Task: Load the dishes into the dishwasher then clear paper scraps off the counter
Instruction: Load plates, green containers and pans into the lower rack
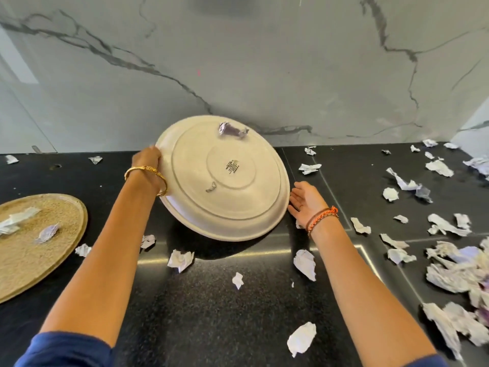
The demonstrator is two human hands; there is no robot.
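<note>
A person's left hand (148, 161) grips the left rim of a large round cream ceramic plate (223, 178), tilted with its underside facing the camera above the black speckled stone counter (211, 313). The right hand (307, 201), fingers relaxed and palm up, lies just beside the plate's right edge. Crumpled white paper scraps (449, 274) litter the counter; one clings near the plate's top. A round tan woven mat (34, 242) lies at left.

Navy sleeves (66, 349), gold bangle (145, 178), orange braided bracelets (321, 217).
</note>
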